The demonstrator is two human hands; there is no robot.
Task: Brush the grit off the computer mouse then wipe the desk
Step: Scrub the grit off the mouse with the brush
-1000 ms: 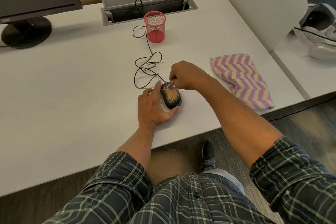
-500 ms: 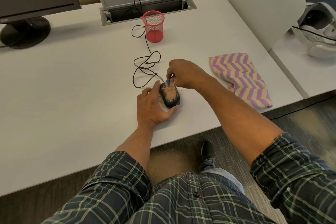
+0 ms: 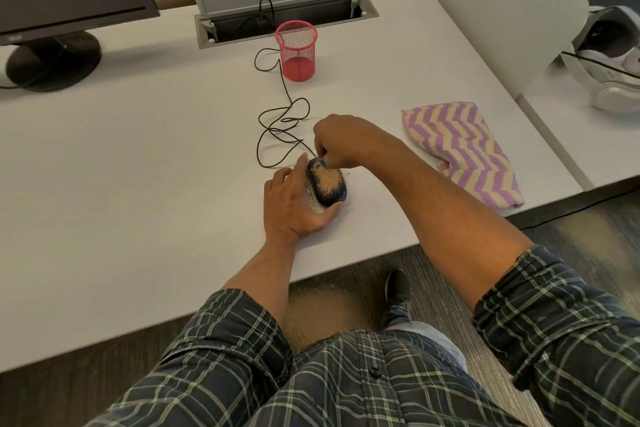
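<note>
A black computer mouse (image 3: pixel 328 186) coated with tan grit lies on the white desk (image 3: pixel 138 184), near its front edge. My left hand (image 3: pixel 294 201) cups the mouse from the left and holds it steady, thumb at its near end. My right hand (image 3: pixel 341 140) is closed on a small blue brush (image 3: pixel 322 162), whose tip touches the far end of the mouse. Most of the brush is hidden in my fist. Some grit lies on the desk beside the mouse. A purple and yellow zigzag cloth (image 3: pixel 464 152) lies to the right.
The mouse cable (image 3: pixel 277 135) loops back past a red mesh pen cup (image 3: pixel 296 50) into an open cable hatch (image 3: pixel 284 14). A monitor stand (image 3: pixel 52 59) is at the far left. A white divider (image 3: pixel 495 10) borders the desk on the right. Grit lies on the floor below.
My right hand has worked the brush tip at the far end of the mouse, and a few grains now lie on the desk to the mouse's right. My left hand has held still.
</note>
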